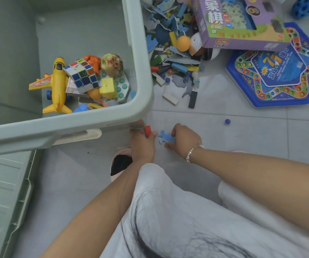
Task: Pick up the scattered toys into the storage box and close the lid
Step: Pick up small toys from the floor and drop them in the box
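The pale green storage box (142, 58) stands open at the upper left. Inside lie a yellow toy plane (57, 84), a puzzle cube (83, 76), a yellow block (109, 88) and other small toys. Just below the box's near corner, my left hand (143, 146) holds a red block (147, 131) in its curled fingers. Right beside it, my right hand (184, 140) pinches a blue puzzle piece (165, 137) that lies on the floor tiles.
A heap of puzzle pieces, blocks and marbles (172, 53) lies right of the box, with a purple chess box (237, 25) and a blue hexagonal game board (278, 71). A lone blue marble (227, 121) sits on the tiles. The box lid (3, 192) lies at the lower left.
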Demonstrator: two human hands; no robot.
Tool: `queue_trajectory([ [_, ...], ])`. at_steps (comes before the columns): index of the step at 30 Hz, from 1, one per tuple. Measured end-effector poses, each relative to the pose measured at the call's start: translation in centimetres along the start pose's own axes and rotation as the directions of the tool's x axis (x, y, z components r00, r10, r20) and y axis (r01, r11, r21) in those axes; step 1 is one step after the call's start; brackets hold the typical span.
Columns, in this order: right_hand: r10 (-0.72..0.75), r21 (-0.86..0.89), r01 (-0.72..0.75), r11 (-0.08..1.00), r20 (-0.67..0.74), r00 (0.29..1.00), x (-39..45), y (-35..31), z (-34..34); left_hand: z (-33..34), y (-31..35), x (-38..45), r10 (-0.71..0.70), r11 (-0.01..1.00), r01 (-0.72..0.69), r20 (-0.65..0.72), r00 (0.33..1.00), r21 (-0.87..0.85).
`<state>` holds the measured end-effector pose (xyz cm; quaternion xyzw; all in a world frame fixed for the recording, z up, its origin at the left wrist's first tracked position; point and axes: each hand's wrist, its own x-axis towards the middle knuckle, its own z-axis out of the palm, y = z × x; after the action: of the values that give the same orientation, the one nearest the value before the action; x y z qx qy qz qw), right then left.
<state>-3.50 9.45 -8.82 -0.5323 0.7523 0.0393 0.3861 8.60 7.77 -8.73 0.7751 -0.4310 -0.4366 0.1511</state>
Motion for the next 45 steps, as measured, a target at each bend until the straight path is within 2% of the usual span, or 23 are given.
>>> queue_trajectory([
  [5, 0.031, 0.024, -0.031, 0.999, 0.009, 0.999, -0.1, 1.8, -1.4, 0.0, -0.6, -0.1, 0.036, 0.997, -0.038, 0.033, 0.999, 0.063],
  [8, 0.042, 0.120, -0.041, 0.992, 0.000, 0.999, -0.3, 2.7, -2.5, 0.2, -0.3, -0.8, 0.047, 0.999, -0.047, 0.075, 0.996, 0.010],
  [11, 0.042, 0.286, -0.045, 0.957, 0.017, 0.999, -0.3, 3.0, -3.8, 0.9, 0.5, -1.3, 0.005, 0.996, 0.013, 0.188, 0.982, -0.090],
  [14, 0.074, 0.390, -0.088, 0.917, 0.051, 0.996, -0.5, 3.4, -5.2, 1.2, 1.6, -1.4, -0.020, 0.959, 0.117, 0.352, 0.936, -0.256],
  [17, 0.098, 0.488, -0.138, 0.862, 0.107, 0.989, -0.8, 4.3, -6.4, 1.4, 2.9, -1.5, 0.056, 0.958, 0.079, 0.452, 0.890, -0.275],
  [20, 0.101, 0.639, -0.169, 0.751, 0.141, 0.985, -1.2, 5.3, -7.4, 1.9, 4.3, -1.7, 0.077, 0.963, 0.069, 0.516, 0.853, -0.260],
  [25, 0.017, 0.876, -0.201, 0.439, 0.216, 0.976, -1.7, 7.1, -8.3, 2.9, 5.9, -2.0, 0.084, 0.974, 0.065, 0.607, 0.791, -0.219],
  [28, -0.034, 0.904, -0.191, 0.382, 0.220, 0.975, -1.9, 8.4, -8.8, 3.5, 6.5, -1.7, 0.071, 0.983, 0.052, 0.633, 0.771, -0.174],
  [32, -0.110, 0.916, -0.190, 0.353, 0.242, 0.964, -2.2, 10.3, -9.8, 4.1, 7.0, -1.4, 0.014, 0.964, 0.165, 0.657, 0.754, -0.210],
  [34, -0.133, 0.929, -0.232, 0.288, 0.279, 0.951, -2.3, 11.1, -10.1, 4.3, 7.3, -1.2, 0.024, 0.967, 0.151, 0.663, 0.748, -0.205],
  [38, -0.051, 0.931, -0.313, 0.186, 0.328, 0.943, -2.3, 11.8, -10.0, 4.8, 8.0, -1.1, 0.090, 0.979, 0.053, 0.657, 0.749, -0.195],
  [43, -0.016, 0.920, -0.341, 0.196, 0.350, 0.936, -1.9, 12.0, -10.2, 5.7, 8.5, -1.2, 0.134, 0.979, 0.006, 0.663, 0.737, -0.204],
  [45, 0.034, 0.905, -0.343, 0.252, 0.346, 0.938, -1.6, 11.9, -10.7, 6.1, 8.8, -0.8, 0.100, 0.984, 0.015, 0.625, 0.774, -0.177],
])
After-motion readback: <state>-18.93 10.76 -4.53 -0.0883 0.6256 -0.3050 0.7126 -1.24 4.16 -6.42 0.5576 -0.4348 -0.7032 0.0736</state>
